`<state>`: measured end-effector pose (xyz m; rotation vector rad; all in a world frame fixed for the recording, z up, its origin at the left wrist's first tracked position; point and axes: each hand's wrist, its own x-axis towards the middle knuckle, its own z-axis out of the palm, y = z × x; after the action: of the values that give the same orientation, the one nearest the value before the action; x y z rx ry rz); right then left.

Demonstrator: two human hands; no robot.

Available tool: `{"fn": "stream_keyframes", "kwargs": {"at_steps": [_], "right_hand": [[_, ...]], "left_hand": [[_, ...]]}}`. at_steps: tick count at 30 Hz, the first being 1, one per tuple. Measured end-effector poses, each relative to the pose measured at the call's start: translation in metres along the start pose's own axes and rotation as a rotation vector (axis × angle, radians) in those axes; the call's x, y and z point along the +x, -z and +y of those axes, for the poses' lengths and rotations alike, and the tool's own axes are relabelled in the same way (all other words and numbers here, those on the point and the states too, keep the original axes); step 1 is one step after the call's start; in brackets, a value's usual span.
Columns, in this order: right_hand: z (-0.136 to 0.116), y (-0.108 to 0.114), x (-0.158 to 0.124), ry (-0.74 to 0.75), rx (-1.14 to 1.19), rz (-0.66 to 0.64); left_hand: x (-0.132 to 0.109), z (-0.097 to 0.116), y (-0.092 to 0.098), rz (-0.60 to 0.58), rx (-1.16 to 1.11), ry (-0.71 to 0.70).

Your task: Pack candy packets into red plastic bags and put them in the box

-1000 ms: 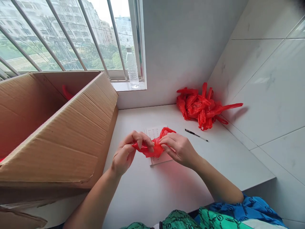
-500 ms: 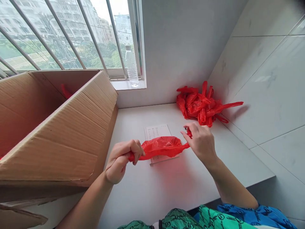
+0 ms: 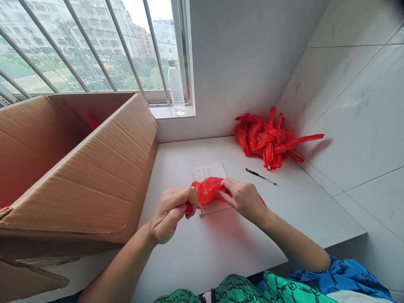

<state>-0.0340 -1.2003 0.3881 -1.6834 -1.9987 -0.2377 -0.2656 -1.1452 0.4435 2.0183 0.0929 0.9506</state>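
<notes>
A red plastic bag (image 3: 206,190) is stretched between my two hands above the white counter. My left hand (image 3: 173,210) is closed in a fist round one end of it. The fingers of my right hand (image 3: 244,200) close on the bag further along, and a bit of red film sticks out behind that wrist. Beneath the bag lies a white notebook (image 3: 210,170) with printed or written lines, partly covered. A black pen (image 3: 261,176) rests on the counter beyond my right hand.
A heap of red plastic bags (image 3: 268,139) sits in the back right corner by the tiled wall. To the left stands a large open cardboard box (image 3: 94,176) with red stuff inside. A clear water bottle (image 3: 176,90) is upright on the windowsill by the barred window.
My right hand has moved left along the bag, closer to my left hand, and the bag is bunched shorter. The pen, mostly hidden before, is now in sight.
</notes>
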Motion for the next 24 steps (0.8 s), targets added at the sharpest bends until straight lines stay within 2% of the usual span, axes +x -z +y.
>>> {"fn": "stream_keyframes", "kwargs": {"at_steps": [4,8,11,13,16,21,22,24], "right_hand": [[-0.006,0.006,-0.001,-0.036,-0.015,-0.06],[-0.008,0.009,-0.003,-0.047,-0.11,-0.12],[-0.006,0.012,-0.005,-0.009,-0.228,-0.166],[-0.005,0.012,-0.006,-0.005,-0.282,-0.205],[-0.004,0.008,-0.005,-0.041,-0.328,-0.292],[0.007,0.0,0.002,-0.205,-0.307,-0.497],[0.01,0.0,0.003,-0.239,-0.295,-0.533],[0.015,0.003,0.002,-0.264,-0.268,-0.591]], "left_hand": [[0.003,0.003,0.0,0.008,0.046,-0.002],[0.007,0.013,0.002,-0.005,0.193,0.0],[0.012,0.017,-0.002,-0.139,0.426,-0.022],[0.015,0.013,-0.01,-0.258,0.643,0.014],[0.018,-0.01,-0.026,-0.362,0.926,0.172],[0.014,-0.056,-0.036,-0.393,1.287,0.658],[0.012,-0.06,-0.035,-0.389,1.331,0.701],[0.008,-0.065,-0.032,-0.399,1.39,0.679]]}}
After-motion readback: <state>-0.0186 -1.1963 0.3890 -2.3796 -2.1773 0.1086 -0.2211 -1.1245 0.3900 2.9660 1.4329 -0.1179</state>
